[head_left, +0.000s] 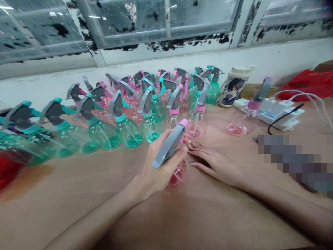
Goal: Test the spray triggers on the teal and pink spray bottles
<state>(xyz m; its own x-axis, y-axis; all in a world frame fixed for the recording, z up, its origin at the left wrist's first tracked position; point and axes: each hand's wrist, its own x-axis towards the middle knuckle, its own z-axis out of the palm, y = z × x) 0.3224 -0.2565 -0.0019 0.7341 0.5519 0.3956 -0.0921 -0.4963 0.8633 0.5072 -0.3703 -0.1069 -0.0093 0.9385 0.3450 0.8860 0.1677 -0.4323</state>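
My left hand point(158, 170) is wrapped round the neck of a pink spray bottle point(177, 178) with a grey and pink trigger head, upright at the table's middle. The hand hides much of its neck and collar. Flat on the table beside it lies my right hand point(215, 163), fingers stretched toward the bottle; whether the fingertips touch it I cannot tell. Just beyond the hands stand a clear pink spray bottle point(197, 123) and a green spray bottle point(152, 130). Off to the right, another pink spray bottle point(240, 121) stands apart.
Several green and pink spray bottles point(104, 133) fill the table's left and back. A printed cup point(235, 86), a white power strip point(282, 116) with cables and a red plastic bag point(308, 83) are at the right. A blurred-out patch point(293, 159) covers something nearer.
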